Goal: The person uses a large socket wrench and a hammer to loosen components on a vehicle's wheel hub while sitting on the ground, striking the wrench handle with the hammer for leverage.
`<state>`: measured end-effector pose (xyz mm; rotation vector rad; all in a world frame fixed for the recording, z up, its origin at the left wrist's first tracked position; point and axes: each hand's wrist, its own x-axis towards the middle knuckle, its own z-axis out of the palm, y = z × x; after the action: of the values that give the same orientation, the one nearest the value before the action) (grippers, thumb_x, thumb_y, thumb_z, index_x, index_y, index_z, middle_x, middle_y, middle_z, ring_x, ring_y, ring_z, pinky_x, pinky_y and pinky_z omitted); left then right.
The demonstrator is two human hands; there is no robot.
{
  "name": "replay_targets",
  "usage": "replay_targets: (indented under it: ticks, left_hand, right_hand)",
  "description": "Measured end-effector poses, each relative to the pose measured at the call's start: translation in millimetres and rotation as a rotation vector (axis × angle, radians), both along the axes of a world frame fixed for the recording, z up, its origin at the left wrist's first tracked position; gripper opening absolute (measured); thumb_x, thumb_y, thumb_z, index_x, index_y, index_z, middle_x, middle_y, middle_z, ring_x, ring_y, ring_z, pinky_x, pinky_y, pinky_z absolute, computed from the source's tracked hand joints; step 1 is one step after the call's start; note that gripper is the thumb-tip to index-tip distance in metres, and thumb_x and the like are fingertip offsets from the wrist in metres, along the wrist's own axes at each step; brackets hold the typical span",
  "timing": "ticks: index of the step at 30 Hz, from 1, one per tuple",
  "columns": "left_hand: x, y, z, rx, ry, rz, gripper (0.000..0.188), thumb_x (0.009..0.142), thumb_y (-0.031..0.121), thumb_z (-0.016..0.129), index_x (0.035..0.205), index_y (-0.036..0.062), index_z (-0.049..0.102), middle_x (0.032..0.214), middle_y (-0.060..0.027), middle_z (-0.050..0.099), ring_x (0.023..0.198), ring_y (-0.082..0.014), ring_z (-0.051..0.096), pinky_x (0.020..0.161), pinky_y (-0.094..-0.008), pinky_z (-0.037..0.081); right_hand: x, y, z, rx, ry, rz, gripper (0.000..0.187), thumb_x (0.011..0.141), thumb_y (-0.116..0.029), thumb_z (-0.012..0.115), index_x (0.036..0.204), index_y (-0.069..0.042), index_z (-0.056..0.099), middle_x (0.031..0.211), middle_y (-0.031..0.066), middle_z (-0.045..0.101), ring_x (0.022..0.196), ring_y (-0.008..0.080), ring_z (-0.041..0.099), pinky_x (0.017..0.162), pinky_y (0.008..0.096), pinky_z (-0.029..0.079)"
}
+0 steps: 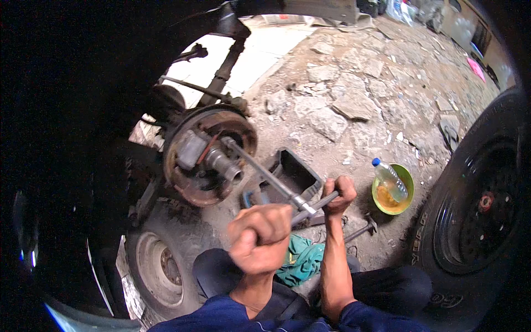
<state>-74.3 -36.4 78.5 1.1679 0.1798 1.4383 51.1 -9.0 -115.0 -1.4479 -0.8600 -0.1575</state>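
Both my hands grip the crossbar of a long T-handle socket wrench (271, 178). My left hand (260, 235), slightly blurred, is closed around the bar's left end. My right hand (339, 196) is wrapped around its right end. From the crossbar the steel shaft slants up and left to the rusty brake backing plate (243, 133). Its far end meets the plate beside the bare metal spindle (225, 166); exactly what it sits on I cannot make out. A caliper-like grey part (192, 149) sits left of the spindle.
A black plastic bin (301, 166) stands behind the wrench. Right of it is a green bowl (410, 182) holding brownish liquid and a clear bottle (391, 180). A hammer (362, 229) and green cloth (303, 260) lie near my legs. Wheels flank me: one left (160, 265), one right (462, 221).
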Motion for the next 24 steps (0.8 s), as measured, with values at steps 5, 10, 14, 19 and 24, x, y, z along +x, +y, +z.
replay_targets:
  ticks: [5,10,14,19,24]
  left_hand:
    - [-10,-1,-15,0.009,-0.021,-0.021,0.04,0.088,0.032,0.04,0.056,0.0105,0.028,0.048,-0.0009,0.027,0.043,-0.013,0.021,0.05,-0.0321,0.022]
    - [-16,-4,-19,-0.045,-0.055,-0.07,0.04,0.088,0.035,0.039,0.059,0.0098,0.028,0.052,-0.0003,0.026,0.047,-0.0133,0.021,0.051,-0.0329,0.021]
    - [-17,-7,-21,-0.058,-0.052,-0.04,0.043,0.089,0.037,0.039,0.058,0.011,0.026,0.051,0.0004,0.024,0.047,-0.0131,0.02,0.051,-0.0324,0.02]
    - [-25,-15,-32,-0.054,0.025,-0.018,0.046,0.093,0.042,0.035,0.059,0.011,0.028,0.053,-0.0001,0.027,0.05,-0.0136,0.024,0.055,-0.0312,0.026]
    - [-34,-21,-45,0.004,0.051,0.025,0.05,0.096,0.041,0.036,0.06,0.0069,0.032,0.054,-0.0023,0.031,0.05,-0.0138,0.029,0.059,-0.0337,0.031]
  right_hand:
    - [5,-5,12,-0.143,-0.063,0.082,0.032,0.073,-0.018,0.067,0.057,-0.006,0.043,0.056,0.0112,0.045,0.055,0.0313,0.047,0.058,0.04,0.034]
    - [7,-28,54,-0.331,-0.088,0.435,0.035,0.063,-0.031,0.079,0.084,-0.008,0.064,0.069,0.0083,0.06,0.07,0.0292,0.057,0.071,0.0375,0.041]
    - [-6,-45,81,-0.262,-0.14,0.57,0.062,0.052,-0.024,0.076,0.111,-0.009,0.063,0.081,0.0089,0.063,0.077,0.0275,0.059,0.078,0.0366,0.043]
    - [-27,-46,100,-0.296,-0.202,0.634,0.062,0.058,-0.017,0.071,0.119,-0.018,0.061,0.071,0.0121,0.062,0.066,0.033,0.059,0.062,0.0393,0.046]
    - [-39,-52,96,-0.382,-0.11,0.662,0.05,0.068,-0.016,0.071,0.117,-0.019,0.065,0.065,0.017,0.061,0.061,0.0351,0.058,0.063,0.04,0.046]
